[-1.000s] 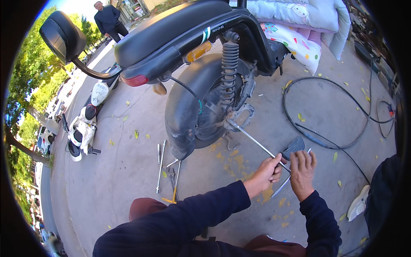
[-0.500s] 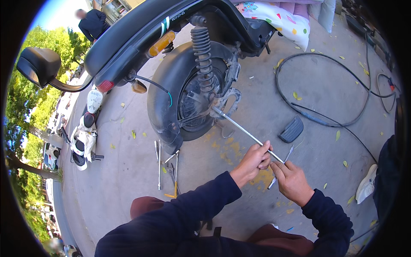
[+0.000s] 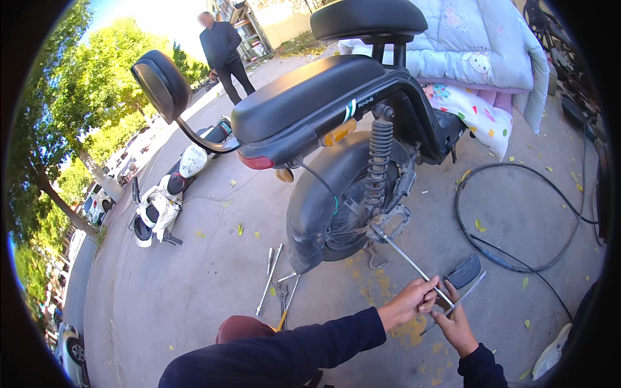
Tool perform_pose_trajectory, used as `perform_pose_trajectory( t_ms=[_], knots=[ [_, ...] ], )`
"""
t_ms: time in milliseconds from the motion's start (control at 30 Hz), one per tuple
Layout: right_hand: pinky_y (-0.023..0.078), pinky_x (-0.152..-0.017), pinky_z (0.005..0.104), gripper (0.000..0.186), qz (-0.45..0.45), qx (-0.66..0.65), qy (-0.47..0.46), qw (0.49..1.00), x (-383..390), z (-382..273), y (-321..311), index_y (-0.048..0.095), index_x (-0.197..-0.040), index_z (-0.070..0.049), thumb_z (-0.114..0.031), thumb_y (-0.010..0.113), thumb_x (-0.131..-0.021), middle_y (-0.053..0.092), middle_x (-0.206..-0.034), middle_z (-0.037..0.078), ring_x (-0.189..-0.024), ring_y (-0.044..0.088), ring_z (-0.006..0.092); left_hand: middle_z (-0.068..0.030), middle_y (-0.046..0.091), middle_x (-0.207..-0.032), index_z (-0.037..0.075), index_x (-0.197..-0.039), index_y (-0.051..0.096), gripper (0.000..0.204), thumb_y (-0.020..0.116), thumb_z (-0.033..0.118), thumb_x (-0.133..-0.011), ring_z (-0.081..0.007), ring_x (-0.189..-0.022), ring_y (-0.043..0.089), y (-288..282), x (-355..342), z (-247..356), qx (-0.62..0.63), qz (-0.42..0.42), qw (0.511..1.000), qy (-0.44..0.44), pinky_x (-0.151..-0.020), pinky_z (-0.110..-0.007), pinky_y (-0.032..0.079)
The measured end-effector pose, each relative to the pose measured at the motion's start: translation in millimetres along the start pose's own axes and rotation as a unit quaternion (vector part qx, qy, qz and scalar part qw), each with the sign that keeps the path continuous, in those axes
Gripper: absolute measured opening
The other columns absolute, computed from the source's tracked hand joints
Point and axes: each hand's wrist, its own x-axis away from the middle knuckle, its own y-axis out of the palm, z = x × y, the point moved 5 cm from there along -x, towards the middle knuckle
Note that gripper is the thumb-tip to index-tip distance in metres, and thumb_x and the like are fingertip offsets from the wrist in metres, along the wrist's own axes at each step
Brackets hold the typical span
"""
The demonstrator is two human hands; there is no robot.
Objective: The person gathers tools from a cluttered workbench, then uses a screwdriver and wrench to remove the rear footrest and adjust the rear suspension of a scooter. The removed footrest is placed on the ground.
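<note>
Outdoors on grey concrete pavement (image 3: 194, 291), beside a black electric scooter (image 3: 284, 100), with trees (image 3: 84, 84) well left of the fingers. With the left hand (image 3: 411, 302), grasps the T-handle wrench (image 3: 407, 260) by its shaft, apparently to keep it steady beside the rear wheel (image 3: 336, 253). With the right hand (image 3: 457, 328), cups around the crossbar (image 3: 475, 284), presumably for leverage; cannot tell whether closed on it. Runs, as a shaft, from the left fingers up and leftward to the wheel. Just beyond the right fingers, a black footrest pad (image 3: 464, 270). Well left of both hands, an adjustable wrench (image 3: 283, 296), probably laid for reach.
</note>
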Motion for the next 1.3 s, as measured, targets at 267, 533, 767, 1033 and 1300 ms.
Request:
perform_pose_trajectory(
  t_ms=[267, 533, 767, 1033, 1300],
  knots=[
    [0.019, -0.109, 0.0470, 0.053, 0.143, 0.781, -0.269, 0.546, -13, -28, -32, 0.048, -0.129, -0.018, 0.001, 0.051, -0.079, 0.041, -0.135, 0.008, -0.131, 0.030, 0.0282, 0.0055, 0.032, -0.060, 0.010, -0.090, 0.047, 0.030, 0.044, 0.040, -0.095, -0.0069, -0.047, 0.031, -3, -1, -22, 0.027, 0.000, 0.997, -0.072, -0.043, -0.023, 0.027],
    [0.043, -0.048, 0.0280, 0.038, -0.027, 0.364, -0.335, 0.869, 28, -72, 21, 0.061, -0.104, -0.003, 0.006, 0.047, -0.070, 0.065, -0.092, 0.011, -0.049, 0.052, 0.0173, 0.0070, 0.031, -0.060, 0.011, -0.091, 0.046, 0.027, 0.044, 0.037, -0.096, -0.0052, -0.046, 0.026, -8, -1, -16, -0.012, 0.013, 0.999, -0.040, -0.044, -0.022, 0.023],
    [0.049, -0.055, 0.0339, 0.033, -0.138, 0.600, -0.258, 0.745, 40, 23, 30, 0.061, -0.102, -0.002, -0.003, 0.058, -0.069, 0.064, -0.096, 0.012, -0.057, 0.057, 0.0248, 0.0077, 0.030, -0.061, 0.011, -0.093, 0.045, 0.023, 0.044, 0.034, -0.096, -0.0042, -0.046, 0.025, -1, -6, -6, 0.004, -0.046, 0.999, -0.026, -0.045, -0.022, 0.021],
    [0.034, -0.037, 0.0186, 0.043, 0.160, 0.091, 0.037, 0.982, 13, -4, -64, 0.041, -0.128, 0.005, -0.004, 0.042, -0.086, 0.053, -0.114, 0.016, -0.049, 0.044, 0.0048, 0.0066, 0.032, -0.060, 0.010, -0.093, 0.045, 0.023, 0.044, 0.033, -0.097, -0.0047, -0.045, 0.029, 4, -5, 2, 0.020, -0.082, 0.996, -0.012, -0.044, -0.021, 0.024],
    [0.044, -0.091, 0.0421, 0.046, -0.142, 0.486, -0.244, 0.827, 54, -34, 48, 0.048, -0.128, -0.007, 0.003, 0.044, -0.083, 0.049, -0.127, 0.019, -0.114, 0.049, 0.0379, 0.0051, 0.035, -0.057, 0.006, -0.084, 0.049, 0.027, 0.047, 0.031, -0.095, -0.0058, -0.043, 0.030, 16, -5, -28, -0.029, -0.090, 0.995, -0.007, -0.039, -0.022, 0.025]
  ],
)
